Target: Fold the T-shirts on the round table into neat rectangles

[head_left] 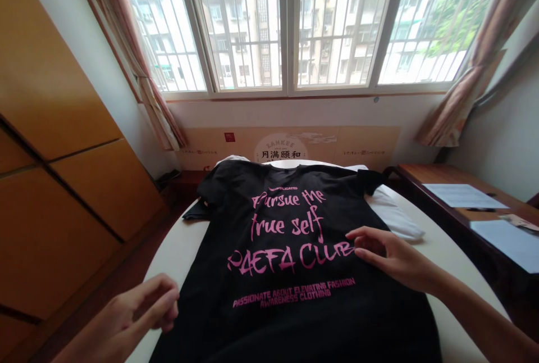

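A black T-shirt (278,323) with pink lettering lies spread out on a round white table (448,273), its neckline toward the window. My left hand (145,309) is beside the shirt's left edge, fingers curled in with the thumb against them; nothing shows in it. Over the right end of the big pink lettering is my right hand (385,250), its thumb and fingers apart and holding nothing. Whether its fingertips touch the cloth I cannot tell. White cloth (398,214) shows from beneath the right sleeve, and dark folded cloth (196,211) from under the left one.
Right of the table, a wooden desk (438,175) carries paper sheets (463,195) and a dark pen (482,209). A wooden cabinet (54,99) stands on the left. Behind the table are a printed beige panel (366,144) and a barred window (288,26) with curtains (154,104).
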The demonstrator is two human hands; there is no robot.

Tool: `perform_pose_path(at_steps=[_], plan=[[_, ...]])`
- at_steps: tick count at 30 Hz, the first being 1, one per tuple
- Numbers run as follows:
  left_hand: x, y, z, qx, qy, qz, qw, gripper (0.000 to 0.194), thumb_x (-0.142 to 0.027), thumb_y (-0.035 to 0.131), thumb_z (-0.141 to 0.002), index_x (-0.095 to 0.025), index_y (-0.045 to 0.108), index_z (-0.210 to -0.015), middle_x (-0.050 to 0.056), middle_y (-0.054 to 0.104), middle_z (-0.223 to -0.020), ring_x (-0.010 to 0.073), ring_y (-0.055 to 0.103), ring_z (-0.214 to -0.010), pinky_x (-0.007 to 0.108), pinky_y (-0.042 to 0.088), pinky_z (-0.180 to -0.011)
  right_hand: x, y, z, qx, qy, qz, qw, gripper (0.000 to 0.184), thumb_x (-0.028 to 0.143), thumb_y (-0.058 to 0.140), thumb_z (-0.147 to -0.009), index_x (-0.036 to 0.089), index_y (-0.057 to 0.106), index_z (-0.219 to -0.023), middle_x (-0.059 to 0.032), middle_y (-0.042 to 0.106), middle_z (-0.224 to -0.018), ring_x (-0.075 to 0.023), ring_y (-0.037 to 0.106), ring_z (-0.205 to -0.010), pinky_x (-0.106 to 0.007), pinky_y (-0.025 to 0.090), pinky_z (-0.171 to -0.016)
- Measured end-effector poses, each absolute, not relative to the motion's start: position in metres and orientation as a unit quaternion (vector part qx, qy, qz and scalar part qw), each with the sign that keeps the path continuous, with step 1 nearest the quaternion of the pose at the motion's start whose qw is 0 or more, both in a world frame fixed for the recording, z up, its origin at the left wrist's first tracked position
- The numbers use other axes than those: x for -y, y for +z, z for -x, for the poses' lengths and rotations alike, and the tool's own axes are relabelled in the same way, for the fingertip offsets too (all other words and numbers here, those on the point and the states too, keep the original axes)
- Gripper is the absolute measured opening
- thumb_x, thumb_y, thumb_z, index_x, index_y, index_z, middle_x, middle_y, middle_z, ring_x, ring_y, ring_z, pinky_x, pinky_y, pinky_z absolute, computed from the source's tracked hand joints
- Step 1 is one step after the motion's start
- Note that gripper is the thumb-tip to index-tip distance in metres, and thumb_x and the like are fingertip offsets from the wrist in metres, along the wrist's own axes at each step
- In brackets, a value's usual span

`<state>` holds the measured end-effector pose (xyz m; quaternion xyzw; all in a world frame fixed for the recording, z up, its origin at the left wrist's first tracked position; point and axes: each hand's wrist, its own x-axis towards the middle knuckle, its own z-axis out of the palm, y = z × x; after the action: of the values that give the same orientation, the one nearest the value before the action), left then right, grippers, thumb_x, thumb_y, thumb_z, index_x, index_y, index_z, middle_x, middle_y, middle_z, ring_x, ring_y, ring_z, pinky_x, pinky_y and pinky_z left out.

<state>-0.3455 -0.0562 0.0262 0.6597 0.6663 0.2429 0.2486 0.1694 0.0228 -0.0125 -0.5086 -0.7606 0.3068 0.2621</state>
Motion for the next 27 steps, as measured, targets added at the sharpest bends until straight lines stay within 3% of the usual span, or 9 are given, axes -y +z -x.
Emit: perform_pose_path(at_steps=[6, 8, 10, 12, 14, 17, 20, 23, 27], plan=[[-0.054, 0.068, 0.336, -0.615, 0.288, -0.710, 0.188, 0.045, -0.067, 0.058, -0.085, -0.023, 0.069, -0.087, 0.006, 0.075, -0.085, 0.0265, 0.072, -0.082, 0.036, 0.059, -0.080, -0.092, 0.000, -0.195, 0.716, 0.119, 0.574, 0.381, 0.046, 0.056, 0.058, -0.097, 0.021, 0.070, -0.125, -0.0095, 0.075, -0.101, -0.0253, 0.067, -0.080, -0.039, 0.055, -0.073], [-0.100, 0.066, 0.332, -0.615, 0.312, -0.712, 0.132, 0.041, -0.060, 0.057, -0.086, -0.022, 0.069, -0.096, 0.007, 0.076, -0.092, 0.0274, 0.073, -0.087, 0.039, 0.059, -0.084, -0.127, -0.002, -0.203, 0.712, -0.016, 0.591, 0.378, 0.046, 0.047, 0.055, -0.095, 0.018, 0.068, -0.128, -0.0152, 0.074, -0.117, -0.0322, 0.067, -0.099, -0.047, 0.054, -0.088], [-0.143, 0.060, 0.323, -0.613, 0.308, -0.723, 0.078, 0.036, -0.049, 0.055, -0.086, -0.020, 0.068, -0.102, 0.009, 0.076, -0.102, 0.0281, 0.073, -0.095, 0.040, 0.058, -0.092, -0.158, -0.008, -0.206, 0.716, -0.132, 0.602, 0.328, 0.051, 0.041, 0.053, -0.093, 0.015, 0.063, -0.137, -0.0192, 0.063, -0.143, -0.0395, 0.055, -0.127, -0.056, 0.046, -0.104], [-0.180, 0.051, 0.312, -0.611, 0.292, -0.735, 0.032, 0.036, -0.040, 0.054, -0.086, -0.018, 0.068, -0.111, 0.012, 0.075, -0.116, 0.0292, 0.071, -0.109, 0.041, 0.054, -0.102, -0.180, -0.015, -0.208, 0.715, -0.185, 0.620, 0.266, 0.058, 0.035, 0.052, -0.092, 0.015, 0.057, -0.146, -0.0187, 0.057, -0.151, -0.0399, 0.044, -0.140, -0.060, 0.036, -0.112], [-0.207, 0.040, 0.303, -0.625, 0.267, -0.733, -0.014, 0.041, -0.034, 0.053, -0.086, -0.015, 0.067, -0.120, 0.015, 0.069, -0.133, 0.0320, 0.065, -0.125, 0.045, 0.049, -0.111, -0.190, -0.020, -0.213, 0.701, -0.193, 0.653, 0.211, 0.054, 0.028, 0.051, -0.090, 0.015, 0.061, -0.142, -0.0186, 0.067, -0.136, -0.0386, 0.048, -0.132, -0.058, 0.034, -0.112], [-0.229, 0.020, 0.299, -0.665, 0.227, -0.709, -0.062, 0.049, -0.030, 0.052, -0.089, -0.013, 0.063, -0.133, 0.016, 0.059, -0.149, 0.0364, 0.058, -0.136, 0.053, 0.044, -0.116, -0.190, -0.022, -0.236, 0.671, -0.190, 0.702, 0.146, 0.034, 0.025, 0.049, -0.091, 0.017, 0.078, -0.107, -0.0198, 0.071, -0.109, -0.0390, 0.053, -0.115, -0.053, 0.038, -0.101], [-0.236, 0.000, 0.304, -0.686, 0.225, -0.689, -0.070, 0.051, -0.030, 0.049, -0.093, -0.013, 0.060, -0.140, 0.016, 0.056, -0.153, 0.0364, 0.057, -0.137, 0.055, 0.045, -0.116, -0.181, -0.020, -0.272, 0.663, -0.167, 0.720, 0.114, 0.031, 0.024, 0.049, -0.091, 0.019, 0.078, -0.083, -0.0169, 0.072, -0.112, -0.0377, 0.054, -0.114, -0.047, 0.040, -0.094], [-0.235, -0.015, 0.310, -0.677, 0.243, -0.690, -0.078, 0.052, -0.030, 0.046, -0.095, -0.010, 0.058, -0.142, 0.018, 0.057, -0.153, 0.0340, 0.055, -0.140, 0.050, 0.044, -0.118, -0.175, -0.019, -0.296, 0.660, -0.090, 0.743, 0.064, 0.027, 0.021, 0.053, -0.088, 0.020, 0.077, -0.077, -0.0134, 0.075, -0.105, -0.0334, 0.061, -0.107, -0.040, 0.042, -0.088], [-0.230, -0.024, 0.312, -0.659, 0.258, -0.700, -0.092, 0.052, -0.030, 0.045, -0.096, -0.009, 0.058, -0.142, 0.019, 0.057, -0.153, 0.0311, 0.054, -0.141, 0.046, 0.042, -0.120, -0.179, -0.018, -0.286, 0.652, -0.081, 0.752, 0.064, 0.038, 0.029, 0.045, -0.098, 0.016, 0.077, -0.082, -0.0184, 0.074, -0.103, -0.0344, 0.064, -0.107, -0.042, 0.042, -0.089]])
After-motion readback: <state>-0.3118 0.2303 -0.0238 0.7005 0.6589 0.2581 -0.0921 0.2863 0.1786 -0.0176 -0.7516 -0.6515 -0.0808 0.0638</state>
